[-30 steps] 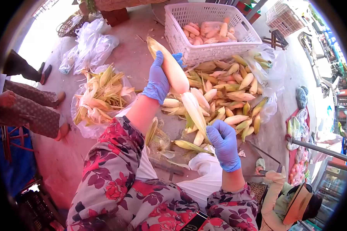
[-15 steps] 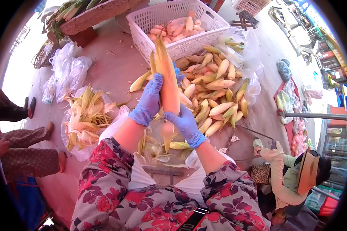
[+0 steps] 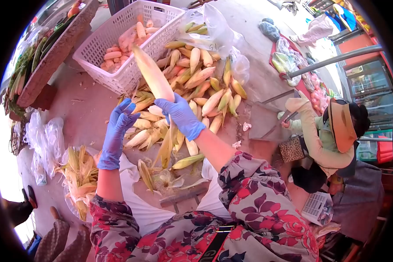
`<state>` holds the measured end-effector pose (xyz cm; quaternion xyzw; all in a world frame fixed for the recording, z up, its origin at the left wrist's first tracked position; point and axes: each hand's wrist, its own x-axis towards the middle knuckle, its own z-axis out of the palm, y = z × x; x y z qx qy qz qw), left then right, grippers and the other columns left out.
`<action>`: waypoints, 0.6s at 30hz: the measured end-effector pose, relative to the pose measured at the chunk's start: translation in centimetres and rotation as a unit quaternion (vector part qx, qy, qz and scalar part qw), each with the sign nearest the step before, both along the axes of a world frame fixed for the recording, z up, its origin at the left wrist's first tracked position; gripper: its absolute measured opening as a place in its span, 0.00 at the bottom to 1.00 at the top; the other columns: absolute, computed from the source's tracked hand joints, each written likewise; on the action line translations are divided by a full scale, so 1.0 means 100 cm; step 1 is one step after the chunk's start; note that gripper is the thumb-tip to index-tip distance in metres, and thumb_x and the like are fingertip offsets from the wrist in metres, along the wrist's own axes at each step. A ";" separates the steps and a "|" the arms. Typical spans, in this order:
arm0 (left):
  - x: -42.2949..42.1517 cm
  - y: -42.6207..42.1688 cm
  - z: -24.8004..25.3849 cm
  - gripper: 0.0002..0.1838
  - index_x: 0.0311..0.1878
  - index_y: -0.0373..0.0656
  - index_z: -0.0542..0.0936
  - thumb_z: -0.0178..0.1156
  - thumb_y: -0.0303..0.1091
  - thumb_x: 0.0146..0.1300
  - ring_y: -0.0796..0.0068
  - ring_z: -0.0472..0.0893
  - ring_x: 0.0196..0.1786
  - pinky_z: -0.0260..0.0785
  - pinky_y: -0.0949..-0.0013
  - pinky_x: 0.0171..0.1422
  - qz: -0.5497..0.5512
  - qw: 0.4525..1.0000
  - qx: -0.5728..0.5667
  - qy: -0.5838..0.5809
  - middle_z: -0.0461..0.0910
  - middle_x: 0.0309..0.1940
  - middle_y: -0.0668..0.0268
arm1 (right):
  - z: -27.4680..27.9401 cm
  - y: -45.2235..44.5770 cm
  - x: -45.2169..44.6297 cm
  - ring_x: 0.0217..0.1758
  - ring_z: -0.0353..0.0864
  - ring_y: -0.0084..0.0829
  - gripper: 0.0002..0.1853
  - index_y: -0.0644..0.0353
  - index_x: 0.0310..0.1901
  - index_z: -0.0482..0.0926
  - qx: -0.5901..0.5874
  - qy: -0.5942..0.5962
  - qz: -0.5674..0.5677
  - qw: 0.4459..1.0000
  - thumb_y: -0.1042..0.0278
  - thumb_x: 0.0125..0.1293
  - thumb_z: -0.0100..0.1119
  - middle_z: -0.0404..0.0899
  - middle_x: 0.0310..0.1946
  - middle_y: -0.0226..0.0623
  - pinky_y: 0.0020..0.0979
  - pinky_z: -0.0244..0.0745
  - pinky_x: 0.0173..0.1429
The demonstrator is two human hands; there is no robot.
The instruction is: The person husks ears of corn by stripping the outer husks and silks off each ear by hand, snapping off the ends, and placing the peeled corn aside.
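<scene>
Fingers of the right hand (image 3: 183, 115) grip corn (image 3: 151, 73); left hand (image 3: 117, 131) curls, contents unclear.
One-ended hold risks tipping toward eleven o'clock.

On my feed, the left hand (image 3: 119, 131) has come off the corn ear (image 3: 153, 73) towards nine o'clock; the white crate (image 3: 91, 65) has shifted from twelve to eleven.

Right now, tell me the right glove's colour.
The right glove is violet-blue, seen best in the head view.
</scene>
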<state>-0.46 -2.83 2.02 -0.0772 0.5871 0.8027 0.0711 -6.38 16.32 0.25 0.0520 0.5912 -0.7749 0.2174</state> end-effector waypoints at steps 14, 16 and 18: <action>-0.001 0.016 -0.031 0.30 0.58 0.31 0.64 0.57 0.38 0.54 0.68 0.75 0.40 0.68 0.67 0.53 0.081 0.974 0.199 -0.076 0.74 0.49 0.54 | -0.022 -0.034 0.064 0.32 0.79 0.53 0.17 0.69 0.29 0.78 0.278 0.205 0.298 0.890 0.59 0.50 0.52 0.77 0.27 0.58 0.41 0.75 0.37; -0.002 0.014 -0.031 0.29 0.56 0.32 0.65 0.58 0.39 0.53 0.69 0.74 0.38 0.69 0.68 0.50 0.070 0.970 0.214 -0.090 0.75 0.46 0.55 | -0.014 -0.028 0.068 0.31 0.79 0.53 0.17 0.69 0.27 0.78 0.303 0.223 0.298 0.877 0.59 0.51 0.52 0.77 0.26 0.58 0.42 0.75 0.36; -0.003 0.010 -0.028 0.29 0.56 0.32 0.66 0.57 0.40 0.53 0.70 0.75 0.33 0.71 0.68 0.44 0.040 0.955 0.259 -0.140 0.76 0.42 0.55 | -0.014 -0.027 0.067 0.31 0.79 0.52 0.17 0.68 0.29 0.79 0.341 0.257 0.329 0.842 0.58 0.53 0.52 0.78 0.26 0.56 0.44 0.74 0.35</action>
